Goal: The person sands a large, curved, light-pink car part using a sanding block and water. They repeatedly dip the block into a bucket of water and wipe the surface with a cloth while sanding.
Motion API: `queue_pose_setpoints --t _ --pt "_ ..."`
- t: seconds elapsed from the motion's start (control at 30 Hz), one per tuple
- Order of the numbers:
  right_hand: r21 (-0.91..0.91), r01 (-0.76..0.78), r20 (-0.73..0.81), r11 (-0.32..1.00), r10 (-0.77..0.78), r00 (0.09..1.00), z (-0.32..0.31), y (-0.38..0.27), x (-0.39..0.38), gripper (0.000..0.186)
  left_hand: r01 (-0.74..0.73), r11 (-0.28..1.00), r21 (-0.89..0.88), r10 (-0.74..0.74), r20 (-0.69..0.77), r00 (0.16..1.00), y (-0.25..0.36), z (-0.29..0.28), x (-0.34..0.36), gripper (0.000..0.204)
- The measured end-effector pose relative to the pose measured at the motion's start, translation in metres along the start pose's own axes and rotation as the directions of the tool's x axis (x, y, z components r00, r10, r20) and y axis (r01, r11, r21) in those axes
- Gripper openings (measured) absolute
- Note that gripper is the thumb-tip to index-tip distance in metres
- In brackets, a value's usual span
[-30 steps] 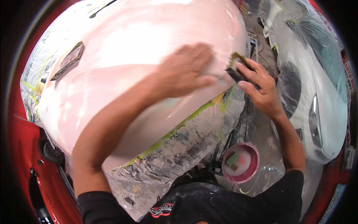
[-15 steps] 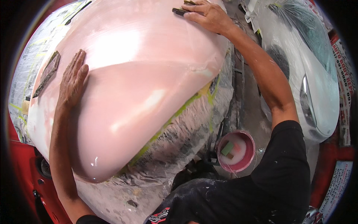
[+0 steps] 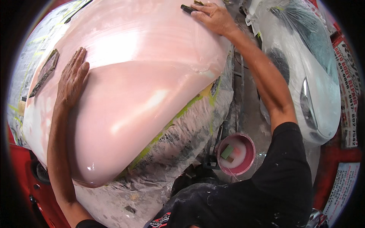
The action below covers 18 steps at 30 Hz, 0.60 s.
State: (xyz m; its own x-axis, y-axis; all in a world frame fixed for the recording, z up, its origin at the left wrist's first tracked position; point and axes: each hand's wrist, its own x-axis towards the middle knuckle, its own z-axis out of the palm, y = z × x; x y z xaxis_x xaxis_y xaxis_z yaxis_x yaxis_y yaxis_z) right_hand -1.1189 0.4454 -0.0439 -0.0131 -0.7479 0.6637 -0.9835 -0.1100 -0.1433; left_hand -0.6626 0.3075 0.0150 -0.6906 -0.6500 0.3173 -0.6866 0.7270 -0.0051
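A large curved car panel (image 3: 125, 102), pale pink with whitish patches and a wet shine, fills the middle. My left hand (image 3: 72, 78) lies flat on its left part, fingers stretched out and holding nothing. At the panel's far right, my right hand (image 3: 216, 18) is closed over a dark sanding block (image 3: 188, 9) pressed to the surface. Only the block's dark edges show around the fingers. Left of my left hand, a flat oblong sanding pad (image 3: 45, 72) with a dark border rests on the panel, untouched.
Crumpled masking plastic (image 3: 175, 138) with yellow-green tape hangs below the panel's edge. A pink bucket (image 3: 249, 155) stands on the floor near my right elbow, holding cloudy water and a green block (image 3: 227, 152). Further right is a plastic-covered white car (image 3: 323, 95). Red bodywork (image 3: 23, 167) lies at the left.
My right hand has slid slightly to the right over the panel with the sanding block. My left hand stays flat on the surface. The whole view has shifted a little.
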Motion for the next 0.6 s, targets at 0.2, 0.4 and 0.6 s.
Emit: queue_pose_setpoints --t 0.2,0.4,0.6 --pt "0.222 0.175 -0.034 0.959 -0.171 0.985 -0.033 -0.089 -0.088 0.040 -0.001 0.996 0.086 0.000 0.017 1.000 -0.002 -0.002 -0.014 0.076" --pt "0.092 -0.077 -0.061 0.993 0.082 0.995 -0.010 0.021 -0.001 0.040 -0.072 0.996 0.043 0.071 0.019 0.997 0.016 -0.003 0.003 0.074" --pt "0.106 0.077 -0.043 0.991 -0.073 0.996 -0.017 -0.075 -0.066 0.041 -0.017 0.993 0.115 0.017 0.004 1.000 0.002 0.004 -0.009 0.074"
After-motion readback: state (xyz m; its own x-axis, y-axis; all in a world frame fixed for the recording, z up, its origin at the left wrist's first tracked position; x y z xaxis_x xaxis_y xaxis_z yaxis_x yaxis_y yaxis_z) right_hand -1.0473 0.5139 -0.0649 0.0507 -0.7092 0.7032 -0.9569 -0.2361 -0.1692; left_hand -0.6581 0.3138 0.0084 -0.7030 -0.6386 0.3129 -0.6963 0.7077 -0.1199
